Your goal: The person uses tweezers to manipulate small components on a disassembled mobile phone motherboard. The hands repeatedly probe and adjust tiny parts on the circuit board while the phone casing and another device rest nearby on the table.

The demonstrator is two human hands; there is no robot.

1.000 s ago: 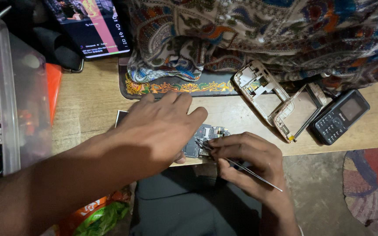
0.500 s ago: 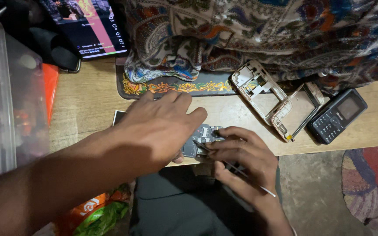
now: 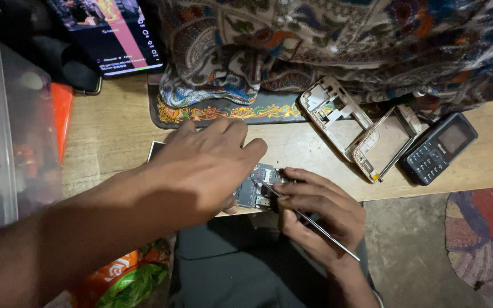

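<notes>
A small phone circuit board [image 3: 256, 191] lies at the front edge of a wooden table [image 3: 109, 142]. My left hand [image 3: 206, 165] rests palm down over the board's left part and holds it in place. My right hand [image 3: 315, 214] grips thin metal tweezers [image 3: 309, 219], whose tip touches the board near its right side. Most of the board is hidden under my left hand.
Two empty beige phone housings [image 3: 366, 131] and a black keypad phone [image 3: 437, 148] lie at the right. A lit smartphone [image 3: 112, 34] leans at the back left, patterned cloth [image 3: 315, 40] behind. A clear plastic box [image 3: 12, 125] stands at the left. An orange bag [image 3: 126, 274] lies below.
My right hand shifted slightly and now angles the tweezers' tip onto the board; half a second ago the tool was mostly hidden. My left hand stayed over the board.
</notes>
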